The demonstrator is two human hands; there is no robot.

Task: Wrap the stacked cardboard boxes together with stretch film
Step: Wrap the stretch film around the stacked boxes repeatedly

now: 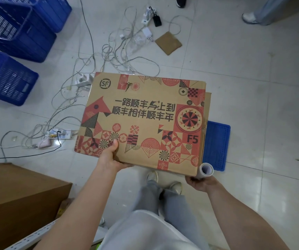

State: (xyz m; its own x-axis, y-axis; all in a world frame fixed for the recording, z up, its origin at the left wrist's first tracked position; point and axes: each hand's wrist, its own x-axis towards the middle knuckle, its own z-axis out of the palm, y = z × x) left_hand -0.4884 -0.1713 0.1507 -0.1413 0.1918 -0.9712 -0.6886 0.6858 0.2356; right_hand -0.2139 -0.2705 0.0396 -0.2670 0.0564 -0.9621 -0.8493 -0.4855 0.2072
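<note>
The left hand (111,158) fingers clamp the near edge of the top box (141,121), thumb on its lid. The right hand (198,181) fingers curl round a film roll (206,170) at the box's corner. Below lie a blue tray (217,145), cables (83,78) and 3 blue crates (15,29) on the floor (253,78).

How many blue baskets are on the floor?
3 upright blue crates at the left: one at the top, one just below it, one lower left. A flat blue crate piece lies beside the boxes.
</note>
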